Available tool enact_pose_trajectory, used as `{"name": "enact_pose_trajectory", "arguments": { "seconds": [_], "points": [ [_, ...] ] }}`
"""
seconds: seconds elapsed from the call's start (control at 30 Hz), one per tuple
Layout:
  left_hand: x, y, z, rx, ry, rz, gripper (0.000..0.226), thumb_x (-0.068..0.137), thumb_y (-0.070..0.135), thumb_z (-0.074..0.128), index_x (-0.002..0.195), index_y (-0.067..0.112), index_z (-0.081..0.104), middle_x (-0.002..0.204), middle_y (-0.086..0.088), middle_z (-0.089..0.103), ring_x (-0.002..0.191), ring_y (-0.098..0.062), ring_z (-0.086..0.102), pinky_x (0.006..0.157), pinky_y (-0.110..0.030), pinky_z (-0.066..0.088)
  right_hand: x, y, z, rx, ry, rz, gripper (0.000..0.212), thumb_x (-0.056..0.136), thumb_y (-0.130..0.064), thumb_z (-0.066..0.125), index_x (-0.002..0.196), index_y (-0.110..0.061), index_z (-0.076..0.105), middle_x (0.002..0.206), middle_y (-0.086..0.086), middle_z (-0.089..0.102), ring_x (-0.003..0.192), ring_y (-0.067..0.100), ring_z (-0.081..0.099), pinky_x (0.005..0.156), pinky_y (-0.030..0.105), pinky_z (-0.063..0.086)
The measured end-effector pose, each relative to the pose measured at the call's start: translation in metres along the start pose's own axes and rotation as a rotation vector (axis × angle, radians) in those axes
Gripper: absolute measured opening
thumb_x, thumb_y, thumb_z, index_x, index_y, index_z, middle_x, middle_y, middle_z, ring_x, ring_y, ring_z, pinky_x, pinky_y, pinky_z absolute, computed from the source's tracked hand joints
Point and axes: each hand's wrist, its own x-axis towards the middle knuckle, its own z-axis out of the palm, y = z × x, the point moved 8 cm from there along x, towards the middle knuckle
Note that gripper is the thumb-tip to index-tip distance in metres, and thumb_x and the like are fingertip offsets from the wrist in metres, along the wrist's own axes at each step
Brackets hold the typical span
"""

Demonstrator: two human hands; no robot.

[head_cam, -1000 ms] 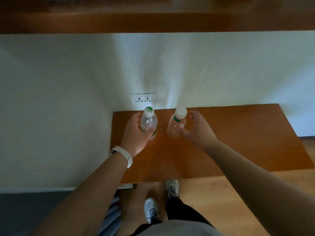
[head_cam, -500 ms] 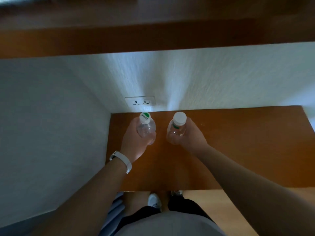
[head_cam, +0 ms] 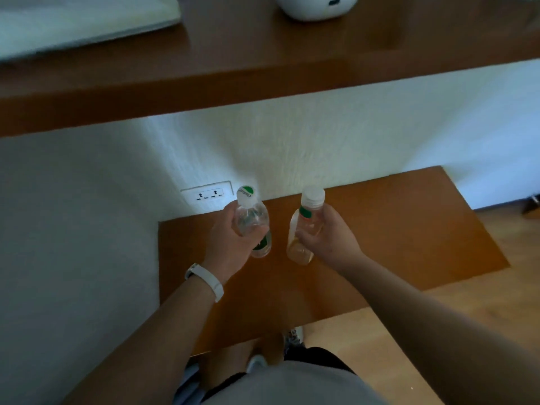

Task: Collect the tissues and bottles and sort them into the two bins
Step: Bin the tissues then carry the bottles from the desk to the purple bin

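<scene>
My left hand (head_cam: 233, 244) grips a clear plastic bottle (head_cam: 251, 217) with a white cap marked in green. My right hand (head_cam: 327, 238) grips a second clear bottle (head_cam: 306, 217) with a plain white cap and a green label band. Both bottles are upright and lifted above the low wooden shelf (head_cam: 394, 229). They are side by side and apart. No tissues or bins are in view.
A higher wooden shelf (head_cam: 263, 68) runs across the top, bearing a white round object (head_cam: 315, 7) and a pale flat item (head_cam: 81, 21). A wall socket (head_cam: 209, 195) sits behind the left bottle. White walls close the left side; wooden floor (head_cam: 438, 331) lies right.
My right hand closed round the second bottle, and both bottles came up off the low shelf. The camera tilted up, bringing the upper shelf's top into view.
</scene>
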Motion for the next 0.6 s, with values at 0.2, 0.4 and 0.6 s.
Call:
{"name": "enact_pose_trajectory", "arguments": {
  "seconds": [0.2, 0.4, 0.6],
  "points": [
    [-0.02, 0.026, 0.025, -0.04, -0.173, 0.143, 0.058, 0.08, 0.038, 0.074, 0.131, 0.031, 0.047, 0.12, 0.014, 0.058, 0.103, -0.002, 0.058, 0.072, -0.015, 0.049, -0.052, 0.015, -0.042, 0.009, 0.161, 0.073, 0.058, 0.077, -0.038, 0.076, 0.127, -0.029, 0.048, 0.118, -0.011, 0.058, 0.104, 0.008, 0.057, 0.085, 0.026, 0.048],
    [-0.045, 0.046, 0.074, -0.085, -0.364, 0.238, 0.066, 0.079, 0.036, 0.077, 0.136, 0.033, 0.045, 0.124, 0.014, 0.06, 0.111, -0.005, 0.06, 0.084, -0.026, 0.056, -0.119, 0.044, -0.086, 0.088, 0.35, 0.186, 0.054, 0.077, -0.039, 0.075, 0.121, -0.036, 0.044, 0.114, -0.017, 0.056, 0.102, 0.006, 0.056, 0.086, 0.026, 0.047],
    [-0.076, 0.077, 0.133, -0.062, -0.5, 0.296, 0.066, 0.079, 0.034, 0.077, 0.137, 0.035, 0.045, 0.125, 0.015, 0.059, 0.113, -0.008, 0.059, 0.08, -0.022, 0.056, -0.181, 0.081, -0.135, 0.143, 0.477, 0.234, 0.048, 0.079, -0.037, 0.075, 0.115, -0.038, 0.045, 0.103, -0.026, 0.055, 0.097, -0.006, 0.054, 0.081, 0.018, 0.042]
  ]
}}
